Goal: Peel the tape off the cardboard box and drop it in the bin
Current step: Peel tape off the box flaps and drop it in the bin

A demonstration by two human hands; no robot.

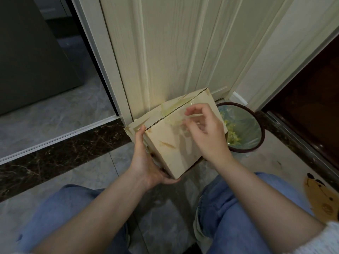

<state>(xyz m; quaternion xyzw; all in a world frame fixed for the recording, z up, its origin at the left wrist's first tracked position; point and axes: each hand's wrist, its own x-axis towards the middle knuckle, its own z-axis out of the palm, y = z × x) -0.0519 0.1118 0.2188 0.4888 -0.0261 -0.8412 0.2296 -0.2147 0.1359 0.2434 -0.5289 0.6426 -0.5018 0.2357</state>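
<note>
Above bin (256, 123), box (170, 143) tilted (taped)

Tilted pale cardboard box (170, 143) with half-lifted clear tape (176, 116), beside dark-rimmed lined bin (256, 123)

The left hand (146, 162) cups from below, palm turned up and inward, its thumb stretched upward along the near edge and its fingers curled under in a firm grip. The right hand (203, 131) hovers just above and to the right of that grip, wrist bent down, thumb and forefinger pinched together, the other fingers loosely curled. Both forearms reach forward, bare, over knees in blue jeans.
</note>
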